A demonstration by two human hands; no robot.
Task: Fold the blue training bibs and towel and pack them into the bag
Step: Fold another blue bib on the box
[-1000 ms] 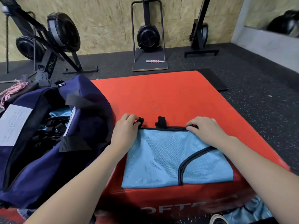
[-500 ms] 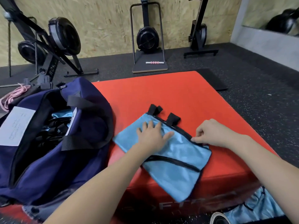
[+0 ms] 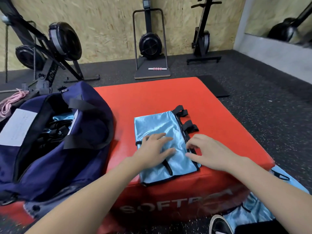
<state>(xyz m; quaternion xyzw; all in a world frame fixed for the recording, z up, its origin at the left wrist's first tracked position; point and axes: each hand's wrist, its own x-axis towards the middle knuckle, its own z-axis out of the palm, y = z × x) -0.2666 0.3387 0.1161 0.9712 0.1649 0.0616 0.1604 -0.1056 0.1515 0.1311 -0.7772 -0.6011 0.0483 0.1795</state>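
The left hand (image 3: 156, 148) hides part of the folded bib (image 3: 158, 125).

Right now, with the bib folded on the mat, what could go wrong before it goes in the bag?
The bib looks shiny and slick, and its near edge overhangs the mat, so it could slide off. The black straps stick out loose and may snag the bag opening. The fold could spring open once the left hand lifts.

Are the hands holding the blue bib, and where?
Left hand presses flat on the bib. Right hand touches its black right edge; a real pinch cannot be told.
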